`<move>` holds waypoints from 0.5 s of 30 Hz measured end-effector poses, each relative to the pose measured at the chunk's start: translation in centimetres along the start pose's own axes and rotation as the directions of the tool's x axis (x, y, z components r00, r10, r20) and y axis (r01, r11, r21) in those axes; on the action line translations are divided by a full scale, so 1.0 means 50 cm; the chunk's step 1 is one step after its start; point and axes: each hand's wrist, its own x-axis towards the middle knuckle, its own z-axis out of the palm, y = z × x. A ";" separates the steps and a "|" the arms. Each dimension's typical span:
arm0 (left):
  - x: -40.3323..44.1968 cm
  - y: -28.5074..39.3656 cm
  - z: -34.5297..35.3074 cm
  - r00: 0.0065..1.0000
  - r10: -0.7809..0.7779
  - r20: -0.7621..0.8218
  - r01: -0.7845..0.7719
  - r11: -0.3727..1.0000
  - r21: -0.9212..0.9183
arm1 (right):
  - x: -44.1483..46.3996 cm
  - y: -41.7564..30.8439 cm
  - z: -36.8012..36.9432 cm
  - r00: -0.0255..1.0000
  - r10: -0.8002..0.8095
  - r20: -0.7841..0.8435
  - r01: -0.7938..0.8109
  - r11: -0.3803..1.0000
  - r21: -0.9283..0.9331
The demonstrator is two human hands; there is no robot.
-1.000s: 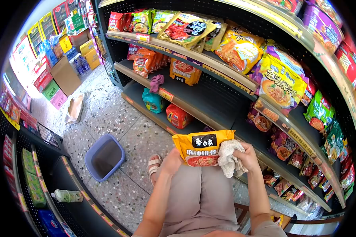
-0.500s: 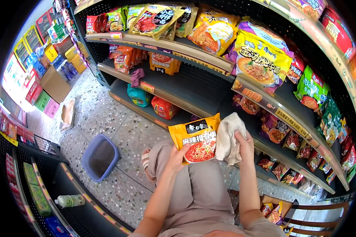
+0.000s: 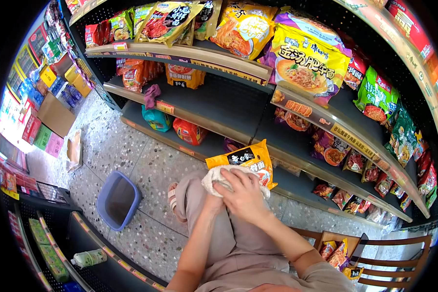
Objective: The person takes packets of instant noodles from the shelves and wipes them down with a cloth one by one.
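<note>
A yellow noodle packet [image 3: 262, 158] with a black label is held above my knees. My left hand [image 3: 213, 200] grips its lower left side, the fingers mostly hidden under a whitish cloth [image 3: 210, 181]. Over the packet's front lies my right hand [image 3: 241, 192], its fingers bent over the cloth and pressing it on the packet. The cloth covers the lower left of the packet, while its top edge and right side show.
Shelves ahead hold noodle packets, including a large yellow one [image 3: 309, 65]. A pink cloth [image 3: 152, 96] hangs on a shelf edge. A blue bin [image 3: 118, 200] stands on the floor at left. A wooden chair [image 3: 394, 260] with packets is at lower right.
My right hand has moved left with the cloth, from beside the packet onto its front. The view has shifted, with the shelves now further left.
</note>
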 end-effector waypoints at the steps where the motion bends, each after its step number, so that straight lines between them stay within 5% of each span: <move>1: 0.006 -0.005 -0.003 0.999 0.037 0.008 -0.037 0.995 0.095 | 0.002 0.016 0.001 1.000 -0.015 0.002 0.015 1.000 -0.014; 7: 0.000 0.015 0.019 0.993 -0.031 0.110 0.032 0.999 -0.004 | 0.023 0.130 -0.017 0.978 0.084 -0.191 -0.106 0.989 -0.107; 11: -0.014 0.025 0.025 0.995 -0.031 0.099 0.029 0.999 0.021 | 0.007 0.247 -0.018 0.879 0.405 -0.254 -0.441 0.891 -0.107; 15: -0.005 0.014 0.005 0.997 -0.041 0.070 0.041 0.999 -0.001 | -0.017 0.274 -0.031 0.789 0.485 -0.377 -0.526 0.851 -0.006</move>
